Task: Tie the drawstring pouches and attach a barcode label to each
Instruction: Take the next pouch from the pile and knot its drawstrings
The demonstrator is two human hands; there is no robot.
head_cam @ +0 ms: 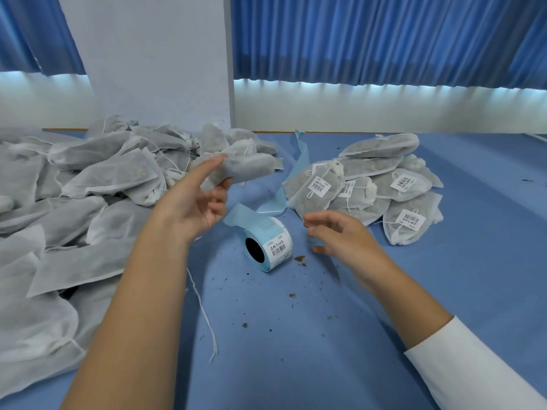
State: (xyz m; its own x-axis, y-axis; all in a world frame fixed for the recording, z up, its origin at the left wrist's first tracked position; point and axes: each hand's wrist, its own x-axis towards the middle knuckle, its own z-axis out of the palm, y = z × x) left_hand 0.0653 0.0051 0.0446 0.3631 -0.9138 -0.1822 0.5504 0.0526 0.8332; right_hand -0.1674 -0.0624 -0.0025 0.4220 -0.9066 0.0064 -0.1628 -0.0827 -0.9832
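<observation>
blue table [444,291], pouch heaps [74,187], label roll [268,244]

The pouch [248,170] pinched in my left hand [192,205] is grey-white mesh, filled, and held sideways above the table. To my left is a big heap of plain pouches [88,179], and to my right a smaller pile of labelled pouches [384,187], their white barcode stickers facing up. Between them is the label roll [268,244], core hole towards me, its blue backing strip [297,170] trailing away past the labelled pile.

The pouch heap [74,202] runs off the left edge; print on the label roll [275,247] is illegibly small.
</observation>
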